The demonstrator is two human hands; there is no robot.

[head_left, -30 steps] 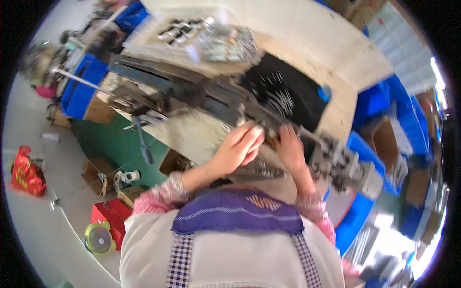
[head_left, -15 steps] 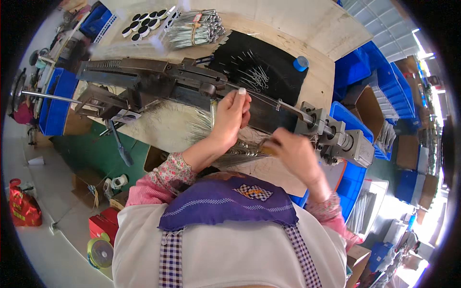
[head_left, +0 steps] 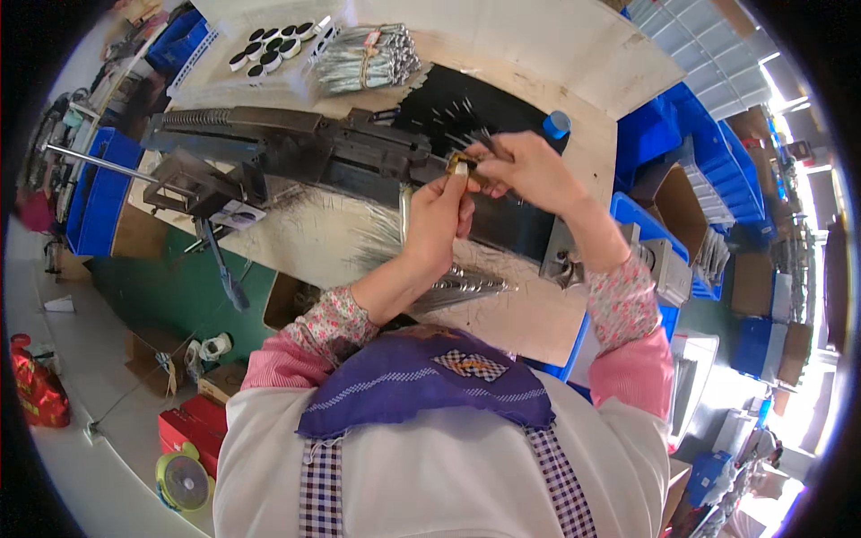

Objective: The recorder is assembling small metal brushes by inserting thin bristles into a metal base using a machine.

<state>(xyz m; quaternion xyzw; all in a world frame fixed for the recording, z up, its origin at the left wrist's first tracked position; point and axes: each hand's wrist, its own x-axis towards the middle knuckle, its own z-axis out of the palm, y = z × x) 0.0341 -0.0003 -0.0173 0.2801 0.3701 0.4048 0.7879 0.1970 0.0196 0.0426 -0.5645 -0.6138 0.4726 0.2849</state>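
My left hand (head_left: 433,222) is closed in a pinch above the long dark metal bench machine (head_left: 341,154), with a white wrap on its thumb tip. Whatever lies between its fingers is hidden. Touching or almost touching that thumb, my right hand (head_left: 535,172) is closed round a small tool with a yellowish part (head_left: 458,161); its kind is not clear. Beyond my hands, thin metal pieces (head_left: 453,112) lie on a black mat (head_left: 421,109), partly covered by my right hand. On the near side of the machine lies a pile of looped metal wires (head_left: 462,285).
A tied bundle of metal wires (head_left: 369,61) lies at the back, beside a clear tray (head_left: 202,85) of black-topped white rolls (head_left: 269,61). A round blue container (head_left: 556,124) stands on the right. Blue bins (head_left: 646,134) flank the table's right side. A handle (head_left: 231,289) hangs front left.
My right hand has moved up and left from the machine's right end to my left hand, bringing the yellowish tool along. My left hand has stayed nearly in place.
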